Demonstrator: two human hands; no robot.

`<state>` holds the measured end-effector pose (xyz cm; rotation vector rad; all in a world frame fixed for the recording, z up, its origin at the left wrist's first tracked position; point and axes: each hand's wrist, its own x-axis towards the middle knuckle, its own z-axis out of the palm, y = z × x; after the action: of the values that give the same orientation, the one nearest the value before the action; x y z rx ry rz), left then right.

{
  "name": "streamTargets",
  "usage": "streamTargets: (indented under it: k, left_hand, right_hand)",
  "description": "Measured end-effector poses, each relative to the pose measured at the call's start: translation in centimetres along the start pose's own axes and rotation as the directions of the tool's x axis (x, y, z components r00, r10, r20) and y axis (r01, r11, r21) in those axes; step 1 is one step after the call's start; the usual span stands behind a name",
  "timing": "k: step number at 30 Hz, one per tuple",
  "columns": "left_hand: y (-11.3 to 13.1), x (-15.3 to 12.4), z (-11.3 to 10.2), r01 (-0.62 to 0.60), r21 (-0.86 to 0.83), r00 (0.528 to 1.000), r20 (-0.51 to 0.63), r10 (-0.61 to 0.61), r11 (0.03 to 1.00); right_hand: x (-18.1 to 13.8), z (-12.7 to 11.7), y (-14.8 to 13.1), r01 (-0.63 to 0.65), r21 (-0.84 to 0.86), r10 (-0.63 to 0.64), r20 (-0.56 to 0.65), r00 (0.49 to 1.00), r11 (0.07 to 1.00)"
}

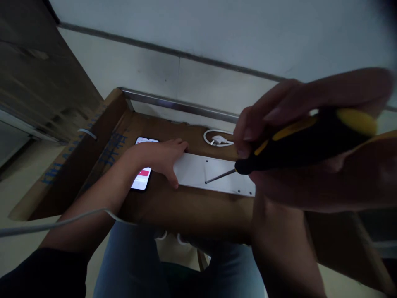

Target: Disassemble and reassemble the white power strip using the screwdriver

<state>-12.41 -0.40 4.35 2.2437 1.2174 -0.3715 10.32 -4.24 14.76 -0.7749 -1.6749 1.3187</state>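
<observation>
A long white case that looks like a power strip (192,170) lies flat on brown cardboard, with several small dark screw holes on its upper face. My left hand (169,158) grips its left end, thumb on the near edge and fingers at the far edge. In my right hand (279,101) is a black and yellow screwdriver (297,145), fingers wrapped round the handle. Its thin shaft slants down to the left, and the tip meets a hole near the strip's near edge. My right hand and the handle hide the strip's right end.
A lit phone (141,182) lies under my left wrist. Beyond the strip sits a white plug (219,140) on a looped cord. The cardboard (198,211) has a raised flap (71,161) at left, and a metal rail (182,105) runs behind. A pale cable (62,223) crosses my left forearm.
</observation>
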Motion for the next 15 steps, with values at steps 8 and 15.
streamTargets:
  k: [8, 15]
  left_hand:
    - [-0.6, 0.2, 0.3, 0.003, -0.031, 1.000, -0.027, -0.003, 1.000]
    - [-0.2, 0.1, 0.2, 0.059, -0.046, 0.998, -0.021, -0.060, 0.997]
  right_hand:
    - [0.1, 0.7, 3.1, 0.368, -0.074, -0.374, -0.116, 0.920, 0.927]
    - [-0.4, 0.3, 5.4, 0.492, -0.418, -0.636, -0.354, 0.686, 0.764]
